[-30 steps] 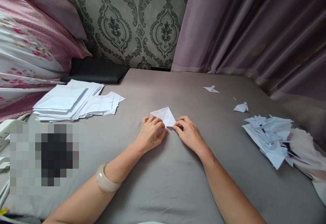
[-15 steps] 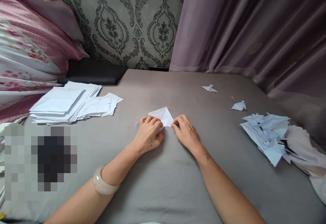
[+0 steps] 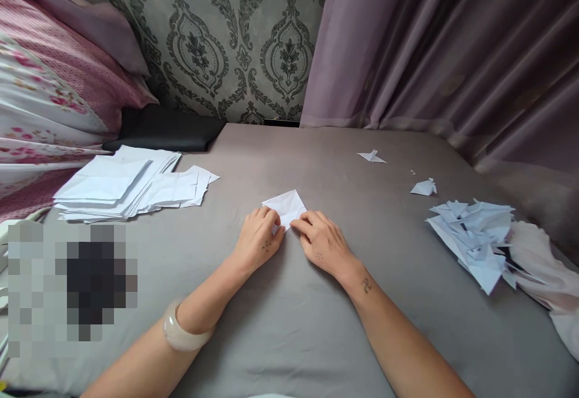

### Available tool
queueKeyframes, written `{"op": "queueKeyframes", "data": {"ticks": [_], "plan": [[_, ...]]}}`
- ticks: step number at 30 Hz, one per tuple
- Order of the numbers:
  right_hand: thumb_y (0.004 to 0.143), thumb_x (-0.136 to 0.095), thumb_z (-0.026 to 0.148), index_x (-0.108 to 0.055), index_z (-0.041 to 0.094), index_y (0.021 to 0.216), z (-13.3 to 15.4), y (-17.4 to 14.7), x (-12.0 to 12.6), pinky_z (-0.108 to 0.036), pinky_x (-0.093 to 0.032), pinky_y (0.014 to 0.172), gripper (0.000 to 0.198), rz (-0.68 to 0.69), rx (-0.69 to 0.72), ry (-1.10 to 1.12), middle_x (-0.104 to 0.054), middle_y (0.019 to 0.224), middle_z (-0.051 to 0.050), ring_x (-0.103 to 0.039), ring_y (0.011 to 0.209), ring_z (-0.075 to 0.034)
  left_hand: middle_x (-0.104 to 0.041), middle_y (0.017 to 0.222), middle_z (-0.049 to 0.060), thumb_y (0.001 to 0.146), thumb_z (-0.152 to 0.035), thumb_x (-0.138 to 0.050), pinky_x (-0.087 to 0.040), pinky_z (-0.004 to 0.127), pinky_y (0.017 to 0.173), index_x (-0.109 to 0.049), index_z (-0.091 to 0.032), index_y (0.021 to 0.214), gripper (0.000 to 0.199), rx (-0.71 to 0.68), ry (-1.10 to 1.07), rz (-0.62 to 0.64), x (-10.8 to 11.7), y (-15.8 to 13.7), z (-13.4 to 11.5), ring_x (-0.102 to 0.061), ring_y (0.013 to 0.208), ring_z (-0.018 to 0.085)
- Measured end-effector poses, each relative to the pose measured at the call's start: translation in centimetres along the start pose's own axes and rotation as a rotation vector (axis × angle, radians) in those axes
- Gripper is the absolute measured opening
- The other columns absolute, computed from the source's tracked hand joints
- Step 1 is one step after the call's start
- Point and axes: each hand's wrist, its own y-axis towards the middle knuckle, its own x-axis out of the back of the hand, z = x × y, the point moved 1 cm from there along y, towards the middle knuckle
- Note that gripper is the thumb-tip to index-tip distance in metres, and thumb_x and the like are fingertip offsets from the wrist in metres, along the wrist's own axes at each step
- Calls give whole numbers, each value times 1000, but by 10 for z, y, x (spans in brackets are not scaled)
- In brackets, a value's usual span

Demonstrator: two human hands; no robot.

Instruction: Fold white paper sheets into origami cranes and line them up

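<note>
A small piece of white folding paper point(image 3: 289, 205) with crease lines lies on the grey cloth between my hands, one point facing away from me. My left hand point(image 3: 259, 234), fingers bent, grips its near left side, and the thumb and index finger meet by the near corner. At the near right edge, my right hand point(image 3: 324, 241) has its fingertips on the paper, with the index finger reaching toward the left thumb. My fingers cover part of the near edge.
White paper sheets point(image 3: 104, 180) are stacked at the left, beside a black cushion-like item point(image 3: 167, 129). Folded paper pieces point(image 3: 474, 235) are heaped at the right. Two more, a pointed paper shape point(image 3: 371, 156) and a smaller folded shape point(image 3: 424, 187), lie behind them. Curtains hang at the back right.
My right hand has shifted left, bringing its fingertips in from the paper's right corner to its near edge. My left hand has drawn slightly left, and the paper's near right side now looks folded.
</note>
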Motion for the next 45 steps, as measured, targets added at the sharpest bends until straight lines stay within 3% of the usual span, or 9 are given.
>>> {"op": "queueKeyframes", "data": {"ticks": [5,8,18,20,24,28,35,40,45], "plan": [[86,-44,9,-62,33,114,3,-2,2,-31,-38,78,41,65,22,-107,-55,106,-5,-47,91,-19,-57,98,6,83,-23,-51,-41,32,72,-56,-20,94,12,-163,-83,181,16,-2,12,-51,80,19],[86,-44,8,-61,34,116,3,-2,1,-31,-38,81,44,78,7,-68,-54,107,-5,-46,92,-18,-56,109,6,78,-15,-51,-43,32,79,-54,-21,103,26,-247,-150,280,26,-3,23,-51,90,19],[82,-45,5,-66,33,109,-5,0,-2,-29,-40,83,45,29,-42,90,-55,104,-3,-47,93,-17,-60,105,6,89,-15,-43,-42,33,86,-61,-20,95,20,-467,-31,166,26,8,25,-49,97,20],[82,-45,5,-66,33,109,-5,-1,-3,-29,-40,84,44,24,-38,92,-55,104,-3,-47,93,-17,-58,107,7,88,-14,-41,-44,32,83,-59,-19,102,24,-402,-38,138,24,7,30,-51,94,19],[84,-45,7,-67,34,109,-4,-1,-3,-30,-39,83,43,25,-38,76,-55,104,-3,-47,94,-17,-59,99,7,86,-29,-46,-46,31,71,-53,-18,109,26,36,-143,0,20,8,40,-56,75,16],[86,-45,8,-67,34,110,-4,-1,-3,-30,-39,82,41,34,-36,78,-55,104,-4,-47,94,-17,-63,81,1,81,-43,-54,-45,27,64,-49,-20,112,39,333,-411,22,16,9,35,-56,66,14],[83,-45,6,-67,32,105,-3,-1,-2,-29,-40,82,40,18,-34,104,-56,102,-3,-47,91,-17,-63,67,0,75,-43,-61,-38,22,46,-54,-16,91,32,469,-680,166,7,8,18,-51,45,10],[82,-47,8,-63,25,108,-2,2,-1,-30,-41,83,35,-5,-77,179,-60,102,-4,-50,94,-18,-62,58,-2,73,-43,-66,-36,19,42,-48,-17,92,37,547,-988,124,4,9,6,-50,42,9],[75,-47,4,-56,20,105,-9,5,-1,-29,-43,82,35,-11,-186,323,-63,100,-4,-54,95,-17,-69,91,8,80,-48,-61,-45,22,59,-52,-16,95,37,393,-1072,160,1,11,-4,-63,71,13]]}}
